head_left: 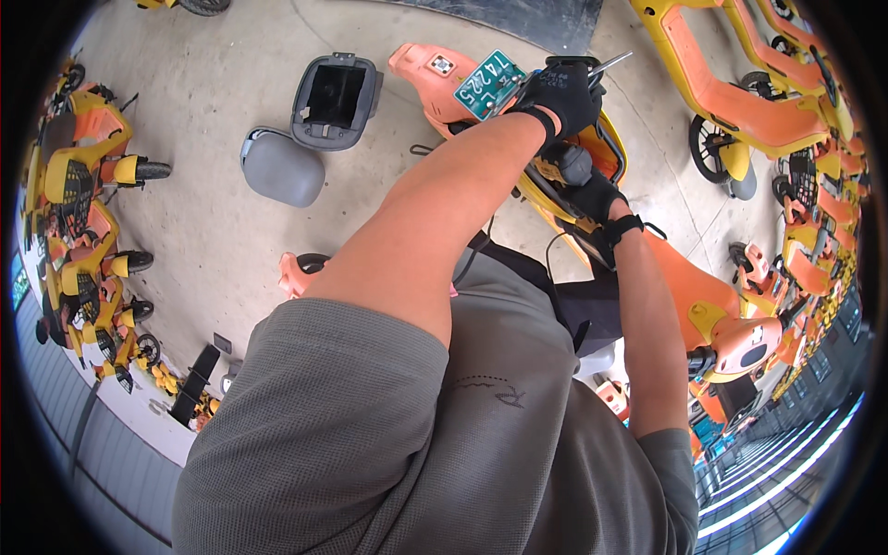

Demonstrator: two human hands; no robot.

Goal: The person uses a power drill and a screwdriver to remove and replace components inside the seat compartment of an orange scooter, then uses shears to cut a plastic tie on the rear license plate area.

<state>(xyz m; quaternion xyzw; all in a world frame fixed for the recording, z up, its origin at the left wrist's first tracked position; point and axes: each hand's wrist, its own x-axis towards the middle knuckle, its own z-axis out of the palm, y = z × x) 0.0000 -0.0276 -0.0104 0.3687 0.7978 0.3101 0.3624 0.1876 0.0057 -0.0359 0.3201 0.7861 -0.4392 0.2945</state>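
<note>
An orange and yellow scooter [708, 291] stands in front of me, its tail with a green plate [490, 85] pointing to the upper left. My left hand [562, 100], in a black glove, is closed at the tail beside the plate. A thin silver metal rod [612, 63] sticks out past its fingers; the rod's other end is hidden. Closer to me, my right hand [597, 199], also in a black glove, is closed against a dark grey round-ended tool [574, 166] above the scooter's open yellow frame. The right fingers are mostly hidden.
On the concrete floor to the left lie an open grey box [335, 102] and a rounded grey scooter seat [283, 167]. Yellow and orange scooters [88, 176] line the left side. More scooters [772, 120] crowd the right. A dark mat [518, 20] lies at the far edge.
</note>
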